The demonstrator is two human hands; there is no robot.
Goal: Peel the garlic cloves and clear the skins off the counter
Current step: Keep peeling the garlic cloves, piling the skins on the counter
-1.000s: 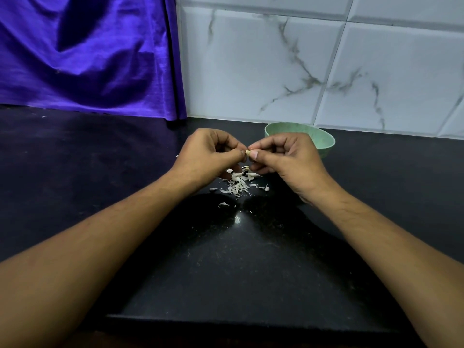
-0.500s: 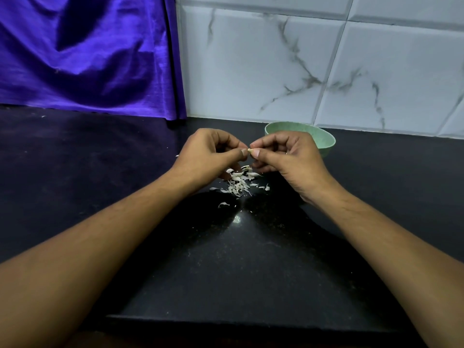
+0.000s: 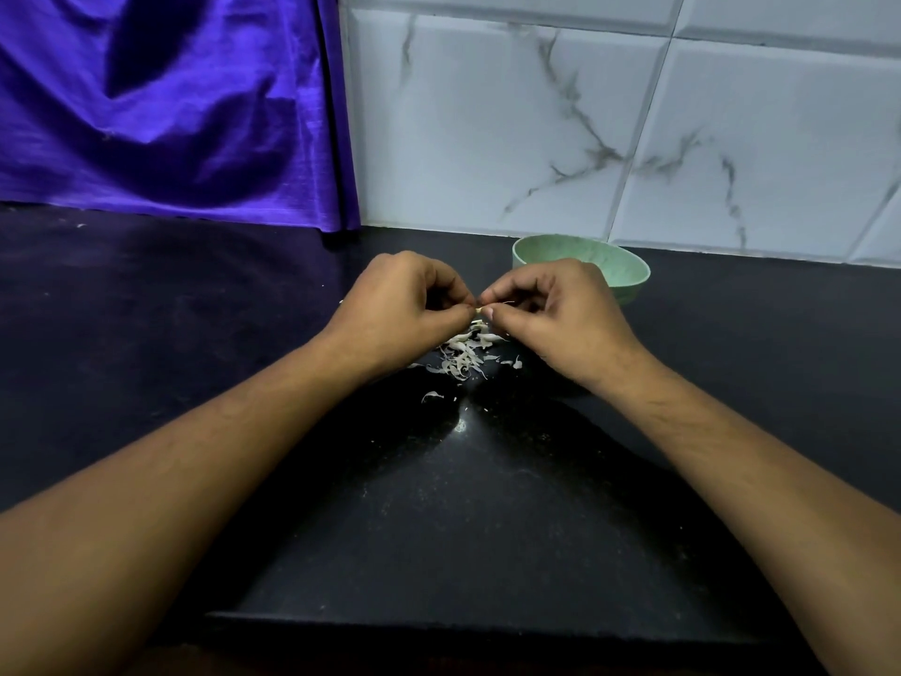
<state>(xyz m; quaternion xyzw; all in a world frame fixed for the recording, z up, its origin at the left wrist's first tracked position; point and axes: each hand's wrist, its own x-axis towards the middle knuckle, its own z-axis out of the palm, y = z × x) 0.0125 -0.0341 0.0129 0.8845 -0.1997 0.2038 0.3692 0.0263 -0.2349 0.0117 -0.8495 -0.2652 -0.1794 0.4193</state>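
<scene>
Garlic clove [image 3: 478,310]: held in the air between both hands, directly above the heap of skins. Only a small pale tip shows.
Left hand [image 3: 404,304]: fingers curled. The thumb and forefinger pinch the clove's left end.
Right hand [image 3: 556,314]: fingers curled. The thumb and forefinger pinch the clove's right end, with the thumbnail at the tip.
Handling, clove: judged light, small and firm, likely to bruise under hard pressure and to turn slippery once bare. Steady the body with one pinch and lift the skin from an end with a nail.
Skins [image 3: 465,353]: a loose pale heap on the desk under the hands. A few stray flakes lie nearer the camera.
Handling, skins: judged papery and near weightless, so they scatter easily. Sweep them together with the edge of a hand; picking up single flakes is slower.
Bowl [image 3: 629,275]: green, standing on the desk just behind the right hand, near the wall.
Desk [image 3: 439,529]: dark, speckled and glossy, with fine white specks scattered on it.
Background: purple cloth [image 3: 170,104] hangs at the back left. Marbled wall tiles [image 3: 536,114] are at the back right.
Hidden: the fingers cover most of the clove, so the amount of skin left on it cannot be told. The bowl's contents are out of sight. The far part of the heap lies under the hands. No unpeeled cloves can be made out.
</scene>
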